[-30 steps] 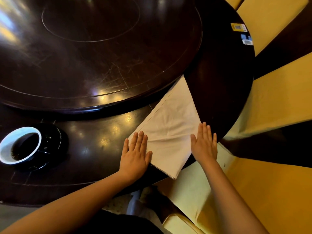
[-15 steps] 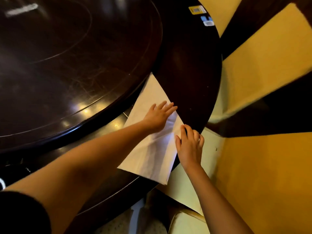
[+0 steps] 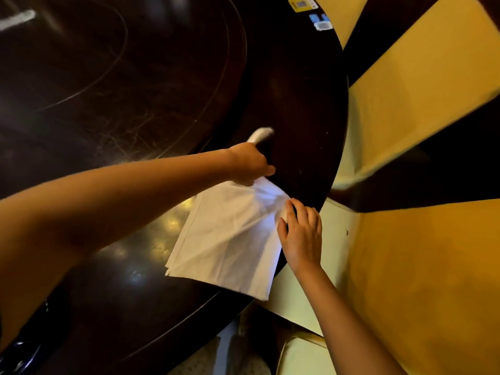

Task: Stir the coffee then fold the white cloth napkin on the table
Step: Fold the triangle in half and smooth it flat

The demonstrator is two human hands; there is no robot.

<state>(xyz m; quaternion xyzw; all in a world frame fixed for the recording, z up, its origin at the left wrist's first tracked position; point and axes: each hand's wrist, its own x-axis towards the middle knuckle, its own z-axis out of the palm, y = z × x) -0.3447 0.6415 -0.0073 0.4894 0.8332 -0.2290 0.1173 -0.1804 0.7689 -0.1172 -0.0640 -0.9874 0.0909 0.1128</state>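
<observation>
Your left hand (image 3: pixel 253 163) is reaching across in front of you, fingers curled round the far end of the white cloth napkin (image 3: pixel 230 234). A pale tip of cloth pokes out just beyond that hand. It is motion-blurred, so it looks like the napkin's far corner bunched up in your grip, though the exact pinch is hard to read.

Your right hand (image 3: pixel 300 234) lies relaxed and spread on the napkin's right edge, holding nothing. The fingers (image 3: pixel 293 209) press the cloth down where it wrinkles toward your left hand. The napkin stretches between your two hands. Its near part lies flat in layers on the dark surface (image 3: pixel 305 117), below your left hand and just to the left of your right. Its near corner reaches past the rim of the surface, toward your right forearm.

Beyond your left arm sits the raised round turntable (image 3: pixel 108 77), glossy and scratched. Far past your left hand, at the opposite rim, are small stickers (image 3: pixel 303 4). Yellow seat covers (image 3: pixel 419 77) fan out to the right of your right hand, and a paler seat pad (image 3: pixel 295 307) sits under that wrist.
</observation>
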